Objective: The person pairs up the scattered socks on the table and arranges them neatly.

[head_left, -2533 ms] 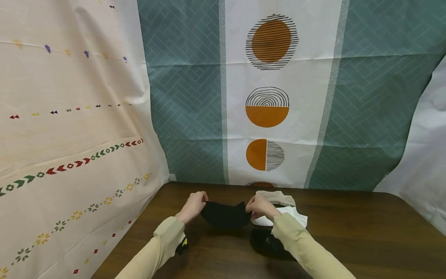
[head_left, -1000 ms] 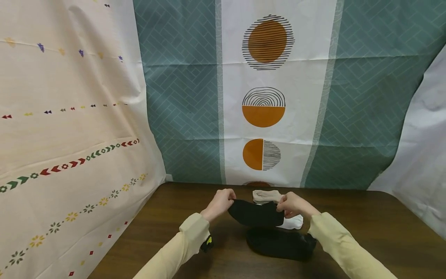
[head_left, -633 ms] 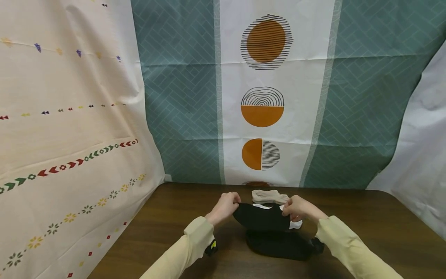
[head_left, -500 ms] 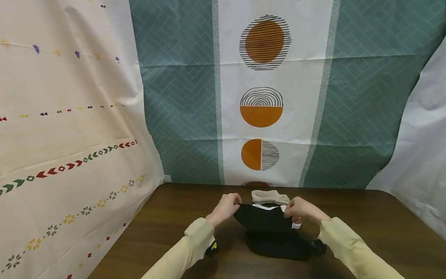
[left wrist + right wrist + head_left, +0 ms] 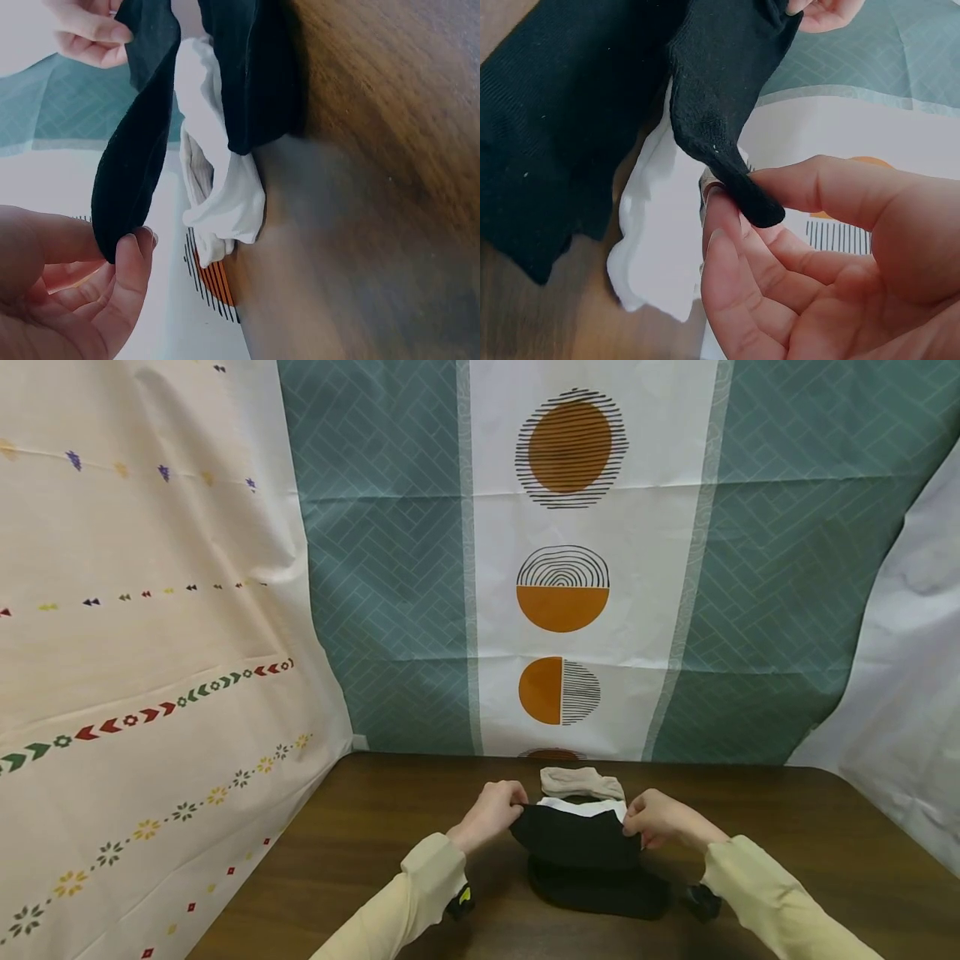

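Observation:
A black sock (image 5: 577, 837) hangs stretched between my two hands. My left hand (image 5: 491, 814) pinches its left end between thumb and fingers. The right hand (image 5: 667, 820) pinches the other end, seen close up in the right wrist view as a narrow fold of black knit (image 5: 754, 199). Below it, a second black sock (image 5: 600, 897) lies flat on the table, its upper part covered by the held one in the head view. A white sock (image 5: 236, 184) lies just behind, partly hidden. Farthest back is a beige sock (image 5: 581, 782), with a dark strip between it and the white one.
The socks lie in a column on a dark brown wooden table (image 5: 765, 852). A green and white patterned cloth (image 5: 390, 610) hangs behind its far edge. Another patterned cloth (image 5: 187, 635) borders the left side, and a white one (image 5: 911, 635) the right.
Both hands have carried the black sock to the right, from beside the other socks to over the lying black sock. Lately they have also come slightly nearer, showing more of the white sock.

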### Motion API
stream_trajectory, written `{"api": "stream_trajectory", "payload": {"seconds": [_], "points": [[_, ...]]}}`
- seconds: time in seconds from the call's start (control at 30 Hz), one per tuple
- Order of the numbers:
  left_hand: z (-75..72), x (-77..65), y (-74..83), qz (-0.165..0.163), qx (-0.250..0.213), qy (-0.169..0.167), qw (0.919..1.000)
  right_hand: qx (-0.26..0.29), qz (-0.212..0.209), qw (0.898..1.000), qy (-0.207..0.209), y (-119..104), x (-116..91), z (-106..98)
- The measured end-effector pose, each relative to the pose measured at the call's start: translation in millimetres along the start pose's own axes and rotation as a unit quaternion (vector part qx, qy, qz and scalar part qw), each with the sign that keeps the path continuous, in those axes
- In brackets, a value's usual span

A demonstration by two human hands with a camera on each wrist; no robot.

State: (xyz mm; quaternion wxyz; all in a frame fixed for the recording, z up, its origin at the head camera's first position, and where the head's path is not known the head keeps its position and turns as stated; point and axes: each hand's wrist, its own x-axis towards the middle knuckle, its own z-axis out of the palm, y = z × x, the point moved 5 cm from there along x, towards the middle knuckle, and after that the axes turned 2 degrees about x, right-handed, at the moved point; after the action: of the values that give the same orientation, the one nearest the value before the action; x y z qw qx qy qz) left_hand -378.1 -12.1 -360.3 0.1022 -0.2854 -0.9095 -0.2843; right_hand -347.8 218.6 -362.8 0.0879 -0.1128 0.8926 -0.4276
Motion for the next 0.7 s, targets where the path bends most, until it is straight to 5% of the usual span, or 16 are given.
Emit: {"api": "stream_trajectory", "payload": {"seconds": [0.37,0.7], "points": [[13.0,-0.2,10.4,0.011,-0.010,-0.038,0.9992,-0.032,-0.019,0.999,-0.027,3,-13,-4],[29.2,-6.0,15.5,0.002,-0.017,-0.085,0.9962,-0.037,0.035,0.998,-0.037,14,-22,2]]}}
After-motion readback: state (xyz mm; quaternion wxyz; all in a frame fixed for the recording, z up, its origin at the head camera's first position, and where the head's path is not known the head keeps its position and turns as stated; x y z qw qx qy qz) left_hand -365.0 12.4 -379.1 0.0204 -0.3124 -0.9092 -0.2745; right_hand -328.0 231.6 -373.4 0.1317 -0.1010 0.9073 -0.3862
